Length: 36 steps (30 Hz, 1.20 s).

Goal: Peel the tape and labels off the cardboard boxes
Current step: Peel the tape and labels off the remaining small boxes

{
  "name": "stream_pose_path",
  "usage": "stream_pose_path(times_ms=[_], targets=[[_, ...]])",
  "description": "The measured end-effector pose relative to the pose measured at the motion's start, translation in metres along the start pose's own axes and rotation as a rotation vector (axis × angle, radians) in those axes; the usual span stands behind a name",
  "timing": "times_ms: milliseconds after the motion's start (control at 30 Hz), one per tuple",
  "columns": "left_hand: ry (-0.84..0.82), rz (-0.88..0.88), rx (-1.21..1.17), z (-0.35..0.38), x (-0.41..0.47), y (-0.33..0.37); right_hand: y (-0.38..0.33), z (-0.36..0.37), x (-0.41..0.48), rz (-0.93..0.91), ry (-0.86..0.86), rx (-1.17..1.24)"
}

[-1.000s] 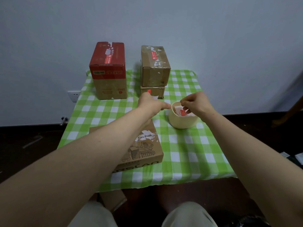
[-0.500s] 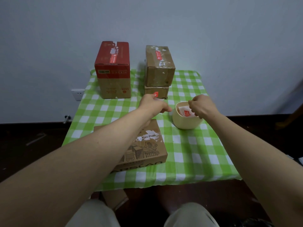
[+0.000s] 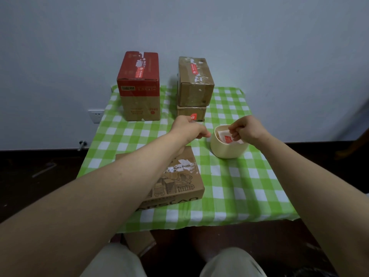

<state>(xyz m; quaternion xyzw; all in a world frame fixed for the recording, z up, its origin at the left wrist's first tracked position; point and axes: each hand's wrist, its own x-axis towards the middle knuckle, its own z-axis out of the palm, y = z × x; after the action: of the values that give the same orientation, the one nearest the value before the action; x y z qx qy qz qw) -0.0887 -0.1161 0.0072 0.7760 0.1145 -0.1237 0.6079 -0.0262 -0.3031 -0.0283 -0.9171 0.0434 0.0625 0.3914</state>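
A red-topped box (image 3: pixel 139 86) with torn tape stands at the back left. Right of it, a brown box (image 3: pixel 194 80) with tape scraps sits on a small flat box (image 3: pixel 190 113) that bears a red label. A flat printed box (image 3: pixel 177 182) with white label remains lies near me, partly under my left forearm. My left hand (image 3: pixel 189 128) hovers curled and holding nothing in front of the small flat box, thumb pointing at the cream cup (image 3: pixel 227 151). My right hand (image 3: pixel 247 130) is curled over the cup's rim, fingertips pinching a peeled red-and-white label (image 3: pixel 226 138) inside it.
A green-and-white checked cloth (image 3: pixel 239 186) covers the small table, which stands against a pale wall. A wall socket (image 3: pixel 95 115) is low on the left. Another piece of cardboard (image 3: pixel 137 242) lies on the dark floor by my knees.
My left hand has drawn back a little from the cup's rim. My right hand has stayed at the cup with the label, dipping slightly lower into it.
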Motion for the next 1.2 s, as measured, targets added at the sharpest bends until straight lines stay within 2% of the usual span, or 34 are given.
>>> stream_pose_path(times_ms=[233, 467, 600, 733, 900, 1067, 1200], targets=[[-0.046, -0.012, -0.108, -0.001, -0.008, 0.0, -0.012, -0.006, -0.012, 0.031, 0.104, 0.019], [-0.112, -0.042, -0.209, -0.02, -0.025, -0.007, -0.046, 0.005, -0.051, 0.018, -0.094, 0.5], [-0.094, -0.047, -0.249, -0.026, -0.039, -0.009, -0.059, 0.012, -0.078, -0.126, -0.113, 0.378], [-0.084, -0.07, -0.23, -0.032, -0.055, -0.01, -0.069, 0.02, -0.094, -0.194, -0.069, 0.323], [-0.006, -0.067, -0.074, -0.038, -0.066, -0.02, -0.071, 0.025, -0.106, -0.216, -0.05, 0.348], [-0.04, -0.058, -0.151, -0.045, -0.068, -0.028, -0.075, 0.031, -0.119, -0.222, -0.046, 0.368], [-0.041, -0.066, -0.215, -0.056, -0.074, -0.032, -0.073, 0.036, -0.121, -0.158, -0.076, 0.423]])
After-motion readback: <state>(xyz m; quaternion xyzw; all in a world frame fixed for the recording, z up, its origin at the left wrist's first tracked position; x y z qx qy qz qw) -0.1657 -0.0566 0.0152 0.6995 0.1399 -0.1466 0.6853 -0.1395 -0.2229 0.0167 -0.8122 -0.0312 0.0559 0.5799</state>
